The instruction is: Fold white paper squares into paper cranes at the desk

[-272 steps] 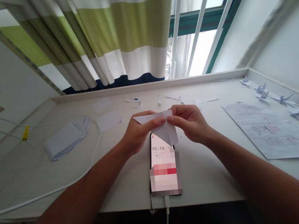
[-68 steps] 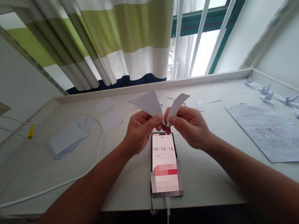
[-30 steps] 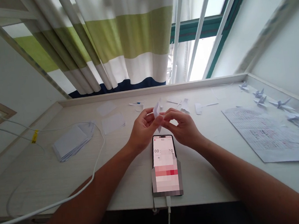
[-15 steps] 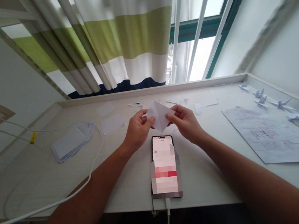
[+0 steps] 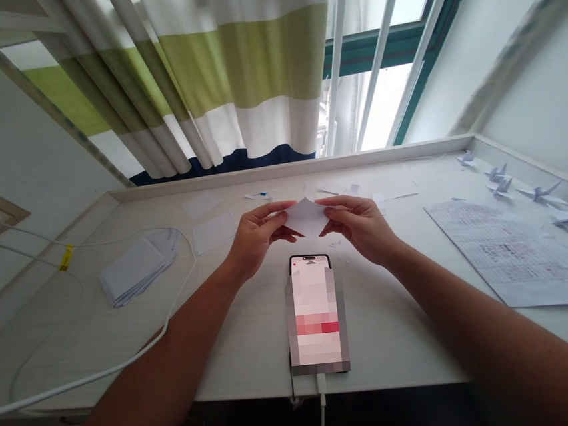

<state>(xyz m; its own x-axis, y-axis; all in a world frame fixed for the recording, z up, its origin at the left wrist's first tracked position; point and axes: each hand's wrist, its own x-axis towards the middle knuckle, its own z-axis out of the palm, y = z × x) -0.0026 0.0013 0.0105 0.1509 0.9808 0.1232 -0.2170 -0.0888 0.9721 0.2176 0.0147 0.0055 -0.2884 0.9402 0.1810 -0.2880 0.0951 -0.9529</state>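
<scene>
Between my hands, above the desk, is a small piece of folded white paper (image 5: 307,219) with a peak at its top. My left hand (image 5: 258,234) pinches its left side between thumb and fingers. On the opposite side, my right hand (image 5: 360,226) grips the paper's right edge the same way. The fingertips behind the sheet are partly hidden. Just below the hands lies a phone (image 5: 319,343) with its screen lit and partly blurred out, a white charging cable (image 5: 323,403) plugged into its lower end.
Several folded paper cranes (image 5: 541,193) line the right edge, beside a sheet with writing (image 5: 514,258). A stack of white paper (image 5: 133,268) lies left, with a white cable (image 5: 186,296) looping over it. Paper scraps (image 5: 329,190) are scattered near the desk's back ledge (image 5: 220,181).
The paper has gone from an open diamond facing me to a flatter, shorter shape with a peak. My fingers have shifted along its sides and stretched out more.
</scene>
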